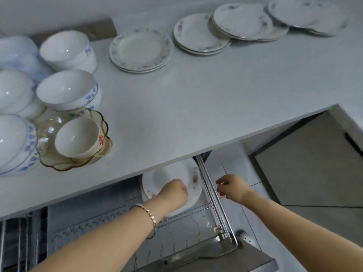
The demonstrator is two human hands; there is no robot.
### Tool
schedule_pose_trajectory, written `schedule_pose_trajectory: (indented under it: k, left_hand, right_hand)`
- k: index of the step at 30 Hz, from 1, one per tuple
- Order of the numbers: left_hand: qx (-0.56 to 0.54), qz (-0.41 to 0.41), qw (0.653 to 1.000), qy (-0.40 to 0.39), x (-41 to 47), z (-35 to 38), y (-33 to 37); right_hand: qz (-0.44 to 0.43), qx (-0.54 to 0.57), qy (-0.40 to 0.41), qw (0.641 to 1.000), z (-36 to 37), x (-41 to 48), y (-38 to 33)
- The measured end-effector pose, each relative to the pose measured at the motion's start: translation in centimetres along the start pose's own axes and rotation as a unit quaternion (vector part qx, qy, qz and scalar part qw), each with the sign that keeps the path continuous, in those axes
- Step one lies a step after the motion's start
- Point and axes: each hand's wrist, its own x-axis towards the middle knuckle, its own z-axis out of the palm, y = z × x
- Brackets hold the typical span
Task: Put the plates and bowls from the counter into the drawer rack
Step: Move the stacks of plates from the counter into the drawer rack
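Note:
My left hand (pixel 173 192) grips a white plate (pixel 176 173) with a floral rim, holding it tilted in the far right end of the wire drawer rack (pixel 192 211), partly under the counter edge. My right hand (pixel 231 188) hovers just right of the rack's rail, fingers loosely curled, holding nothing I can see. On the white counter (pixel 196 99) lie stacks of plates: one in the middle (pixel 140 50), one further right (pixel 200 34), two at the far right (pixel 247 21) (pixel 306 13). White bowls with blue patterns (pixel 66 89) crowd the left.
An amber glass bowl (pixel 59 160) holding a small white cup (pixel 78 137) sits at the counter's front left. The open drawer's metal front rail (pixel 225 238) runs at the lower right. Grey floor tiles (pixel 314 173) lie to the right.

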Motion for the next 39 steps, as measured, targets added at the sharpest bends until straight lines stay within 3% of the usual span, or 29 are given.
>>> schedule_pose_trajectory:
  k: [4,9,16,22,25,31,36,39]
  left_hand:
    - [0.026,0.08,0.996,0.013,-2.9,-0.5,10.8]
    - [0.005,0.13,0.987,0.093,-5.5,-0.4,23.8]
    - [-0.14,0.072,0.979,0.128,-7.8,-1.2,37.0]
    - [-0.137,0.045,0.979,0.146,-7.2,-2.3,40.7]
    - [-0.17,0.052,0.966,0.19,-5.7,-3.7,41.6]
    - [-0.232,0.022,0.953,0.193,-1.2,-6.8,42.0]
    - [-0.251,0.017,0.945,0.211,5.8,-12.7,42.5]
    - [-0.204,0.018,0.948,0.243,10.7,-17.5,42.8]
  right_hand:
    - [-0.029,-0.045,0.021,0.998,-10.1,-3.3,1.0]
    - [-0.078,-0.121,0.076,0.987,-23.2,-6.0,2.5]
    - [-0.128,-0.126,0.136,0.974,-37.4,-7.9,3.6]
    - [-0.155,-0.114,0.135,0.972,-42.6,-6.8,3.0]
    - [-0.163,-0.113,0.135,0.971,-44.1,-4.8,2.2]
    - [-0.156,-0.1,0.118,0.976,-45.5,0.5,-0.7]
    - [-0.127,-0.084,0.12,0.981,-46.9,7.4,-5.9]
    - [-0.1,-0.07,0.136,0.983,-47.8,12.2,-9.9]
